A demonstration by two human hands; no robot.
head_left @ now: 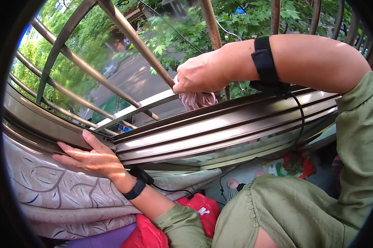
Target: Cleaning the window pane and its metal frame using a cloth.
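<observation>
My right hand (203, 74) reaches out past the window sill and grips a pink cloth (196, 100), pressing it against a flat metal bar (149, 105) of the outer window grille (128, 37). A black strap circles that wrist. My left hand (89, 157) lies flat, fingers spread, on the edge of the brown metal window track (219, 128), touching a patterned beige curtain (54, 194) below it. A black band sits on the left wrist with a cable running from it.
Curved metal bars of the grille arch over the opening. Beyond them are green trees and a street far below. Red fabric (194, 211) and purple cloth (103, 237) lie under my left arm. My green sleeve (302, 206) fills the lower right.
</observation>
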